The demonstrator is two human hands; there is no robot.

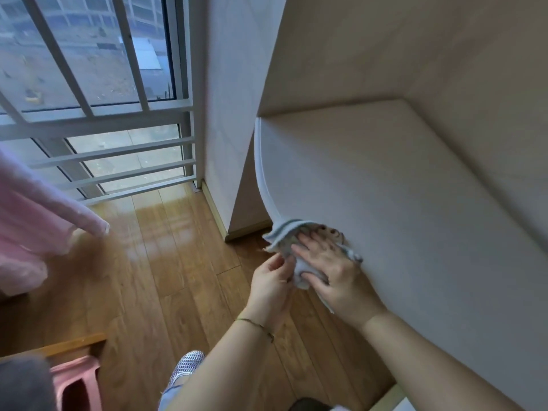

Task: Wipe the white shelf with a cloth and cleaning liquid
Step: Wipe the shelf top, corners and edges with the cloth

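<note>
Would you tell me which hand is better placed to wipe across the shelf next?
The right hand: it lies flat on the cloth on the white shelf, while the left hand only pinches the cloth's overhang.

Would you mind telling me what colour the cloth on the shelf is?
The cloth is light grey-blue with a mottled darker patch, best seen in the head view.

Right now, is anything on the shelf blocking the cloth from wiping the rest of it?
Nothing visible does. The right hand presses the cloth on the rounded front edge of the shelf, the left hand pinches the cloth's hanging end, and no object shows on the surface beyond.
</note>
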